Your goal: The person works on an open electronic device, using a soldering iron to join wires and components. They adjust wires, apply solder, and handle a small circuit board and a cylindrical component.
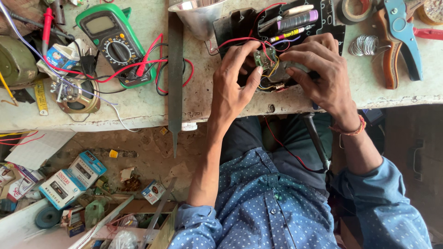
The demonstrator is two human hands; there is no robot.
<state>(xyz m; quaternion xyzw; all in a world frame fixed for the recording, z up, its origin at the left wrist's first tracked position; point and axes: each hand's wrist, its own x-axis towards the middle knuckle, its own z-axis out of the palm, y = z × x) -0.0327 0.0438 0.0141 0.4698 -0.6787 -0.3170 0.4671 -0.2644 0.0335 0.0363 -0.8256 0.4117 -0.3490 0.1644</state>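
At the near edge of the tabletop (pixel 138 108), both hands work on a small green circuit board (pixel 265 57) that sits over a black panel (pixel 240 25).

Left hand (pixel 233 83): thumb and forefinger close in on the board's left side, fingertips touching it or the wires just beside it. The grip looks like a light pinch, not a full clasp.

Right hand (pixel 323 74): fingers curled over the board's right side, covering whatever lies under them. I cannot tell if this grip holds a part or only steadies the panel.

Progress, as I judge it: the board is exposed and lifted clear of the panel, with red, yellow and black wires (pixel 272 69) attached to it, so the opening-up is done. The panel is not closed, so reassembly is left. (Whether any joint is already repaired is too small to see.)

Nearby, untouched: green multimeter (pixel 113 39) with red and black leads, well to the left; long flat file (pixel 175 74) lying across the tabletop edge; coil of solder wire (pixel 364 45) and blue-handled pliers (pixel 401 32) to the right; loose speaker (pixel 78 94) at far left. No soldering iron in either hand. The meter probes lie loose on the tabletop, not applied to the board.
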